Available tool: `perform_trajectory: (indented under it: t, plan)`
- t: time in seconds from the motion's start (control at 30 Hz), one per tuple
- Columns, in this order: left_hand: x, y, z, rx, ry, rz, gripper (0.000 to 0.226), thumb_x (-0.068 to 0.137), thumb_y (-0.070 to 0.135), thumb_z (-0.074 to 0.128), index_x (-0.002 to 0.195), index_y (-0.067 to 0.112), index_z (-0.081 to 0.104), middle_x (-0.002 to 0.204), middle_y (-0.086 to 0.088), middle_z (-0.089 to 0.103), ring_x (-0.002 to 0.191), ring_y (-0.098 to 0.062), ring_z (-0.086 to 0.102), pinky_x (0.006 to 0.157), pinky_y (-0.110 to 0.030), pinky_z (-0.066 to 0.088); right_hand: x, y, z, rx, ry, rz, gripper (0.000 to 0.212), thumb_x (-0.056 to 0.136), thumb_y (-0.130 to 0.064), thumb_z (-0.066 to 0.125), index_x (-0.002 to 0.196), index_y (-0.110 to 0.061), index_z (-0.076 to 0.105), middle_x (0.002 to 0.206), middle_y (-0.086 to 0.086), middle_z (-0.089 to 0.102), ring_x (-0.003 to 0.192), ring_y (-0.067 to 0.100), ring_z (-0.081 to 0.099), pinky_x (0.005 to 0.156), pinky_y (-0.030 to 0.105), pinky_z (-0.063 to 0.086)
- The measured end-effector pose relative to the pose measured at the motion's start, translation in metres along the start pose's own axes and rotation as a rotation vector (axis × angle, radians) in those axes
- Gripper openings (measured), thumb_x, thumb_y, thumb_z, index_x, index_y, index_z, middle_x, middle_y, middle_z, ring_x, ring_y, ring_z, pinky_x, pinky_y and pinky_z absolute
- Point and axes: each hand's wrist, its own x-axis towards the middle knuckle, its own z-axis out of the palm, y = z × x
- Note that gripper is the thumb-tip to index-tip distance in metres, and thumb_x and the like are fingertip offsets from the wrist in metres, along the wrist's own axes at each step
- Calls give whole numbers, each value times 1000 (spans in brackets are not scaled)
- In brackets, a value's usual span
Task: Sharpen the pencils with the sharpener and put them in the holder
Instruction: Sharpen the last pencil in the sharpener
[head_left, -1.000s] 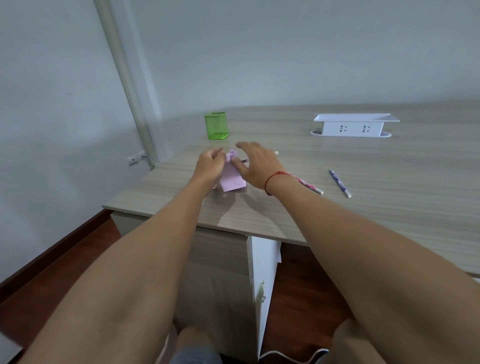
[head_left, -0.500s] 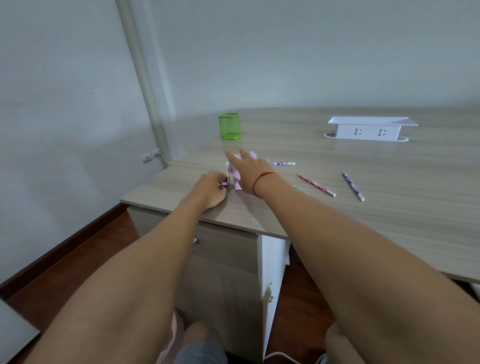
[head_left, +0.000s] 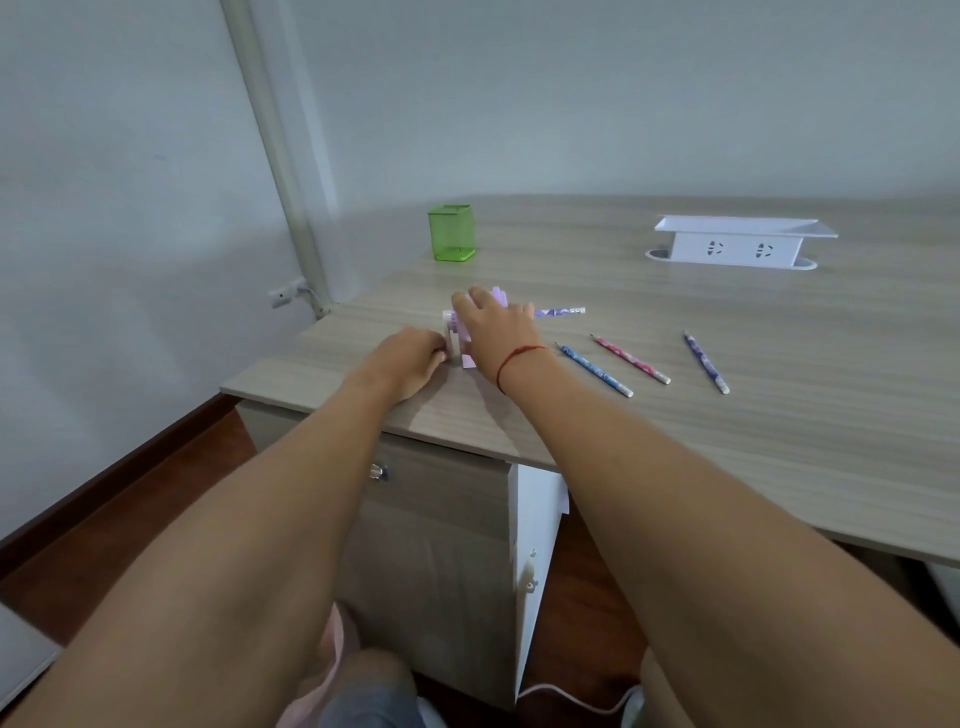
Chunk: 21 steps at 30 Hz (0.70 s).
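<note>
Early in the task, by the look of it. Right hand (head_left: 496, 325) clamped over the small lilac plastic crank sharpener (head_left: 465, 332) at frame centre, 1 purple patterned pencil (head_left: 560, 312) sticking out rightward from it. Left hand (head_left: 410, 356) closed at the white crank, fingers pinched on it. Lying loose right of centre: 1 blue pencil (head_left: 595, 370), 1 pink pencil (head_left: 631, 359), 1 violet pencil (head_left: 706, 362), all 3 apparently awaiting sharpening. Green mesh square holder (head_left: 451, 232), upper centre, apparently empty. White socket box (head_left: 737, 248) upper right.

White socket box (head_left: 744, 247) on the wooden desk (head_left: 779, 415) — wall outlet (head_left: 283, 296) at left
</note>
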Motion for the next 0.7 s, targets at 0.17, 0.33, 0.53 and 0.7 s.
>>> perform_trajectory:
  t: [0.17, 0.33, 0.53, 0.7]
  plan:
    - [18, -2, -7, 136, 5, 25, 23, 91, 9, 43, 101, 8, 64, 107, -20, 67, 96, -38, 62, 80, -40, 50, 6, 6, -1, 30, -100, -7, 41, 91, -12, 51, 131, -15, 44, 129, 4, 50, 106, 34, 59, 91, 42, 41]
    - [43, -2, -41, 215, 152, 149, 19, 95, 13, 43, 92, 5, 60, 98, -24, 64, 92, -42, 60, 73, -43, 47, 8, 7, 1, 41, -121, -11, 44, 92, -16, 52, 135, -17, 42, 134, 4, 48, 110, 34, 58, 93, 42, 41]
    - [17, 9, -38, 94, 294, 118, 29, 101, 19, 34, 97, 1, 56, 101, -28, 62, 93, -43, 56, 71, -43, 39, 13, 8, -1, 48, -183, -10, 48, 86, -18, 61, 131, -19, 43, 134, 5, 46, 118, 34, 53, 89, 43, 44]
    - [-4, 9, -34, 67, 329, 132, 25, 100, 16, 34, 93, 4, 54, 97, -22, 61, 89, -40, 57, 71, -43, 41, 7, 5, -3, 61, -148, -19, 42, 90, -16, 53, 131, -18, 44, 133, 6, 46, 115, 34, 54, 88, 42, 44]
